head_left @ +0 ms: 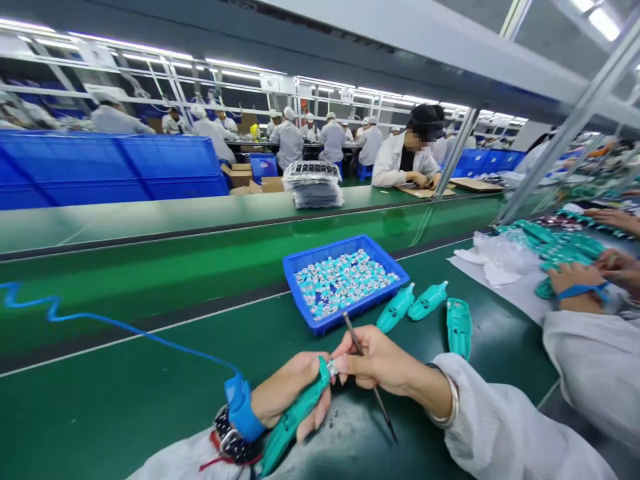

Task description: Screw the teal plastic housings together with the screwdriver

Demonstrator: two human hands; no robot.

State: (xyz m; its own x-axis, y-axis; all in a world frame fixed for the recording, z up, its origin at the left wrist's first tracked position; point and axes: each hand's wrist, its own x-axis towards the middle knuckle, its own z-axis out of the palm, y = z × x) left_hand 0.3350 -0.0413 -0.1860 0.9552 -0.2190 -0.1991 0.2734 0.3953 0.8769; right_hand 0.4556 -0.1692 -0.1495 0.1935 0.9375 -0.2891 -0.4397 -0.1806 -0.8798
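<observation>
My left hand (280, 390) is closed round a long teal plastic housing (295, 420), which slants from the lower left up to my fingers. At its upper end, my right hand (383, 360) pinches a small white part (332, 368) against the tip. Whether that part is seated in the housing is hidden by the fingers. A thin dark rod-shaped tool (384, 412) is also tucked in my right hand, crossing the fingers and pointing down to the right. Beyond my hands stands a blue tray (325, 327) with many small white-and-teal parts (345, 283).
Three more teal housings lie right of the tray, the nearest being a trough-shaped one (459, 330). A blue coiled cord (165, 341) runs from my left wrist strap. At right, a co-worker's hands (580, 283) are by a teal pile. A green conveyor belt (150, 267) runs behind.
</observation>
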